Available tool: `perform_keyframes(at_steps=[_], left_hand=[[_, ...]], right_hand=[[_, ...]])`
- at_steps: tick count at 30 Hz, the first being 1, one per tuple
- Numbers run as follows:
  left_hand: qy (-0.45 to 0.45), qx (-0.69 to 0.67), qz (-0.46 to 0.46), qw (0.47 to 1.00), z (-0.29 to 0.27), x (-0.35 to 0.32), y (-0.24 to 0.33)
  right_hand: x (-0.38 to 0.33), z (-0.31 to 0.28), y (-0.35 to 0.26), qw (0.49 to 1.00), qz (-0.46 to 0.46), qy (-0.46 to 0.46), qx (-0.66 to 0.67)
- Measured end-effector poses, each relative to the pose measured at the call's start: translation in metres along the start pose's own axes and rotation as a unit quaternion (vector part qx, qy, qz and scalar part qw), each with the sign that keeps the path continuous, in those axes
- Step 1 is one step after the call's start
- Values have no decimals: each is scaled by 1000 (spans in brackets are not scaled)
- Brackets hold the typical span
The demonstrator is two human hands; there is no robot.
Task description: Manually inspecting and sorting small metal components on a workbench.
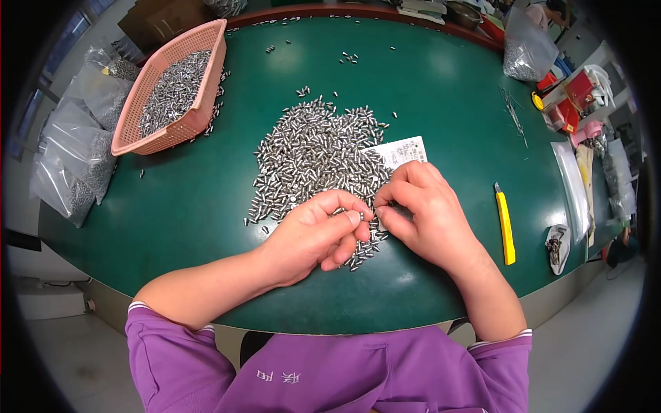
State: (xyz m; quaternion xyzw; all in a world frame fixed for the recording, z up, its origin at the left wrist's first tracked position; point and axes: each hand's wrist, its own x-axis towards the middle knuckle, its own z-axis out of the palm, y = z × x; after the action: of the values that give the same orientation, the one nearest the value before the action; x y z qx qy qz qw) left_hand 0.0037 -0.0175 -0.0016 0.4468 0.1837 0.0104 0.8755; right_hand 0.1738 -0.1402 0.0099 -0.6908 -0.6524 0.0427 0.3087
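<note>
Green table (pixel 441 103), heap of small metal pins (pixel 313 155), left hand (pixel 313 237) and right hand (pixel 423 213) each in narrow grip on pins.

You are at a bench in a small-parts workshop. Note the green work table (pixel 447 89), a heap of small metal pins (pixel 317 155), a pink basket (pixel 172 86) of pins, bagged stock (pixel 72 162) and a yellow utility knife (pixel 506 224).
</note>
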Motion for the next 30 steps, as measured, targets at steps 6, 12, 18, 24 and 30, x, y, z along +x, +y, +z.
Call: perform_keyframes(at_steps=[6, 12, 18, 24, 30], left_hand=[[-4, -5, 3, 1000, 0, 0, 0], [-13, -1, 11, 1000, -1, -2, 0], [-15, 36, 0, 999, -2, 0, 0], [-22, -11, 0, 1000, -3, 0, 2], [-17, -17, -4, 1000, -2, -1, 3]], right_hand=[[-2, 3, 0, 1000, -5, 3, 3], [5, -3, -7, 996, -46, 51, 50], [4, 0, -8, 993, -74, 68, 65], [-1, -1, 5, 998, 41, 34, -33], [1, 5, 5, 999, 7, 27, -19]])
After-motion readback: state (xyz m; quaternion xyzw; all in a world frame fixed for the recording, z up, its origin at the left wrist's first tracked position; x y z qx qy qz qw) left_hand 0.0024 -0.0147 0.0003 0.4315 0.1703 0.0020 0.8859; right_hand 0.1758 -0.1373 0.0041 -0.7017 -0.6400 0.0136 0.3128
